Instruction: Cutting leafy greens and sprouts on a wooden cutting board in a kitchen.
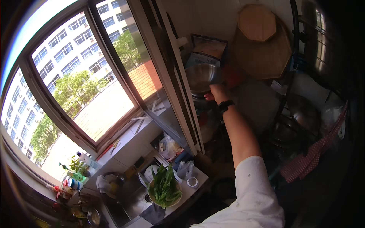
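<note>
My right hand [217, 93], with a dark band on its wrist, grips the near edge of a stainless steel bowl [201, 77]. The fingers show reddish below the rim. The bowl looks tilted toward me, and nothing can be made out inside it. Just under it are other metal vessels [202, 104], partly in shadow; whether they touch the bowl I cannot tell. Behind the bowl stands a printed package [206, 52]. Close to its right side is a dim red item [232, 75]. My left hand is out of view.
An open window sash [182, 85] stands left of the bowl. Wooden boards [256, 24] lean on the wall. A checked cloth [303, 168] hangs at right near dark pans [288, 128]. Leafy greens [165, 185] fill a bowl beside the sink [134, 205]; a small jar [192, 182] stands nearby.
</note>
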{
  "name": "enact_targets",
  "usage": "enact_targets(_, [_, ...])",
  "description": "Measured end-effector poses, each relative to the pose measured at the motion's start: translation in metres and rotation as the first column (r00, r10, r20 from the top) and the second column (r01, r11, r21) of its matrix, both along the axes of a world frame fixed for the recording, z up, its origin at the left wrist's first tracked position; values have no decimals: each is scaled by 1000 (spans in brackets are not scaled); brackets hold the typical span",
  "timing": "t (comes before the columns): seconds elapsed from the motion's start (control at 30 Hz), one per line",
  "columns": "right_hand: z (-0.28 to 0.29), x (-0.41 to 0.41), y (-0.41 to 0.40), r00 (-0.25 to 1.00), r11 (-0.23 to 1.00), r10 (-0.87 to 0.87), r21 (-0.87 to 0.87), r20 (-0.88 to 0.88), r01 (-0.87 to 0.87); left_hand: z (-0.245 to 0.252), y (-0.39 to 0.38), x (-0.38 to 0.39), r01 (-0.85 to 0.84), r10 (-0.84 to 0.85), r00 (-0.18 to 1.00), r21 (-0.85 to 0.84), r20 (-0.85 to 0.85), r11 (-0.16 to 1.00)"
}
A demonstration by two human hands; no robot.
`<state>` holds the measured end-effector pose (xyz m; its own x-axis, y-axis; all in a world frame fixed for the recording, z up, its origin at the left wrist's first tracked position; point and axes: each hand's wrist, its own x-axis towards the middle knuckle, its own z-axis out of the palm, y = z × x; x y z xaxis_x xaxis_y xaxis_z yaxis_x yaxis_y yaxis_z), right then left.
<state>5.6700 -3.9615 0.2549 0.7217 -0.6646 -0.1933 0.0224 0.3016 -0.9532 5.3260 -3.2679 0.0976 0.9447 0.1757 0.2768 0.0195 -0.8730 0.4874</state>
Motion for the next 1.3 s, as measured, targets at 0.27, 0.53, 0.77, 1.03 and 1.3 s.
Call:
enact_targets(0.27, [-3,-18,-5,931,972,-172,-97,323,214,23,-32,-20,-37,36,999,96,7,995])
enact_targets(0.53, [-33,-169,30,581,488,-505,-344,638,802,20,-18,-26,20,-19,999,25,-42,999])
enact_targets(0.77, [-51,-308,126,543,423,-442,-368,714,828,14,44,-56,118,-118,993,-46,5,992])
enact_targets(1.03, [-53,-357,315,810,517,-186,-646,556,562,-30,172,-114,78,-53,989,-177,141,981])
enact_targets(1.3, [-126,-342,597,762,701,640,-331,-98,-632,-63,289,-211,-248,268,961,-209,71,946])
